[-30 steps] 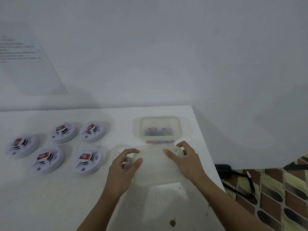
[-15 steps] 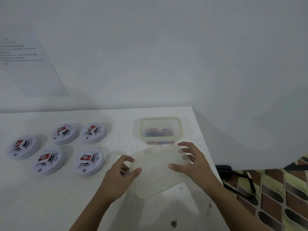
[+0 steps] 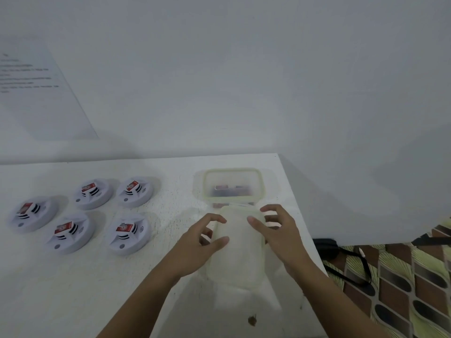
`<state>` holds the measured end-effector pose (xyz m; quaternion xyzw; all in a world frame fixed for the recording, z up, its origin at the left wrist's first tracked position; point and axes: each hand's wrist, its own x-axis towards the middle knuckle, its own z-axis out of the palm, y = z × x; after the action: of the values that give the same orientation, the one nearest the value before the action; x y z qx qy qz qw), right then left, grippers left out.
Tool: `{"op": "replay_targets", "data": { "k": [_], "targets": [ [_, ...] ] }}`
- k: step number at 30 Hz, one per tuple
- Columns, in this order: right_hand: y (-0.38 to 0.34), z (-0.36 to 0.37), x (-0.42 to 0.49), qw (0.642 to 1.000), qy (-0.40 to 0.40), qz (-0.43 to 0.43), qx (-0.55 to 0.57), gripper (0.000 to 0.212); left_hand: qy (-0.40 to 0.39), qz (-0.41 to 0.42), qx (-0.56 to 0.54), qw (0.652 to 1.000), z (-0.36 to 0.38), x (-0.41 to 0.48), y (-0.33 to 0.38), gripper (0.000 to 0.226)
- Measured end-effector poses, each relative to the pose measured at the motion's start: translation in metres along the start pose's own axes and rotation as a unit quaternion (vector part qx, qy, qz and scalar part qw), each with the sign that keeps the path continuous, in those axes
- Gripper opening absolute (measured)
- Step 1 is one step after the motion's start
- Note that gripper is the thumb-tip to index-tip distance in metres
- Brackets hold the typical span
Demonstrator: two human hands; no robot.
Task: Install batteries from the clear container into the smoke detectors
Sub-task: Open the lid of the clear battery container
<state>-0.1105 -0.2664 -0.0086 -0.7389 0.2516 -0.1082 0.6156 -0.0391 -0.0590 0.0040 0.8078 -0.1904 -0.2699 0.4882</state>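
Observation:
The clear container (image 3: 259,189) stands open near the table's far right corner, with dark and red batteries (image 3: 231,190) inside. Its translucent lid (image 3: 238,254) is just in front of it, turned lengthwise toward me. My left hand (image 3: 199,242) grips the lid's left edge with thumb and curled fingers. My right hand (image 3: 280,230) holds the lid's right edge, thumb on top. Several white smoke detectors lie at the left, each with a red-labelled battery on top, the nearest one (image 3: 127,234) close to my left hand.
The white table (image 3: 73,289) ends just right of the container; beyond its edge a black strap (image 3: 351,262) lies on a patterned floor. A printed sheet (image 3: 36,89) hangs on the wall at the left. A small brown stain (image 3: 251,320) marks the table's near part.
Both hands have turned the lid from crosswise to lengthwise in front of the container. The container and the detectors stayed in place.

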Motion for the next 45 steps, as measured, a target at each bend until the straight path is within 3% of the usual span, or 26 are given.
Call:
{"op": "replay_targets", "data": {
  "k": [5, 12, 18, 23, 32, 37, 41, 45],
  "targets": [
    [0.009, -0.005, -0.021, 0.998, -0.04, 0.026, 0.036, 0.051, 0.01, -0.017, -0.099, 0.995, 0.003, 0.003, -0.006, 0.034],
    [0.01, 0.001, -0.02, 0.991, -0.08, 0.055, 0.09, 0.046, 0.007, -0.033, -0.23, 0.973, 0.005, 0.004, -0.017, 0.04],
    [0.007, 0.001, -0.009, 0.987, -0.116, 0.072, 0.086, 0.048, 0.118, 0.027, -0.133, 0.984, 0.005, 0.002, -0.018, 0.033],
    [0.009, 0.001, -0.01, 0.985, -0.124, 0.08, 0.093, 0.048, 0.101, -0.002, -0.176, 0.979, 0.008, -0.001, -0.021, 0.053],
    [0.01, 0.001, -0.004, 0.978, -0.139, 0.101, 0.118, 0.052, 0.115, -0.012, -0.126, 0.985, 0.009, 0.0, -0.017, 0.045],
    [0.003, 0.006, -0.007, 0.989, -0.087, 0.069, 0.096, 0.042, 0.116, -0.025, -0.121, 0.986, 0.01, -0.001, -0.011, 0.046],
    [-0.001, 0.002, -0.012, 0.993, -0.065, 0.07, 0.069, 0.053, 0.117, -0.028, -0.12, 0.986, 0.008, -0.004, -0.007, 0.051],
    [0.006, 0.002, -0.016, 0.997, -0.042, 0.058, 0.039, 0.048, 0.146, -0.029, -0.11, 0.983, 0.006, -0.009, -0.006, 0.054]
  ]
}}
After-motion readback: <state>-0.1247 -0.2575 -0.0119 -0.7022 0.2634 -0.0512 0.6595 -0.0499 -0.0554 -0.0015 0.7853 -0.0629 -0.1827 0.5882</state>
